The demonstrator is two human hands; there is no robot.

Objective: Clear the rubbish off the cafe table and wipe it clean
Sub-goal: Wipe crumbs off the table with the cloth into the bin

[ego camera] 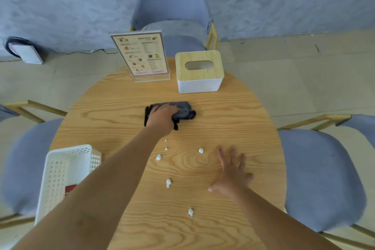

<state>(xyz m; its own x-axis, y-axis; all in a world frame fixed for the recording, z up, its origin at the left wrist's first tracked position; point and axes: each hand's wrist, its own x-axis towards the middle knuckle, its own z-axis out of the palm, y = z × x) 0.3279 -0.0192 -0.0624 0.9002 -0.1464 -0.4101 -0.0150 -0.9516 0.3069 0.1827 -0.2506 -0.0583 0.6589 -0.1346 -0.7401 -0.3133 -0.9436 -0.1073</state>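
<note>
A dark grey cloth [183, 110] lies bunched near the middle of the round wooden table [233, 107]. My left hand [162, 118] lies on top of the cloth, fingers curled over it. Flat on the table to the right, with fingers spread, rests my right hand [233, 170], holding nothing. Several small white paper scraps are scattered between my arms, such as a scrap [200, 150], a scrap [158, 157], a scrap [168, 182] and a scrap [190, 211].
A white perforated basket [60, 170] with something red inside stands at the table's left edge. At the far side stand a menu stand [142, 55] and a tissue box [199, 71]. Blue chairs surround the table, among them a chair [322, 178] on the right.
</note>
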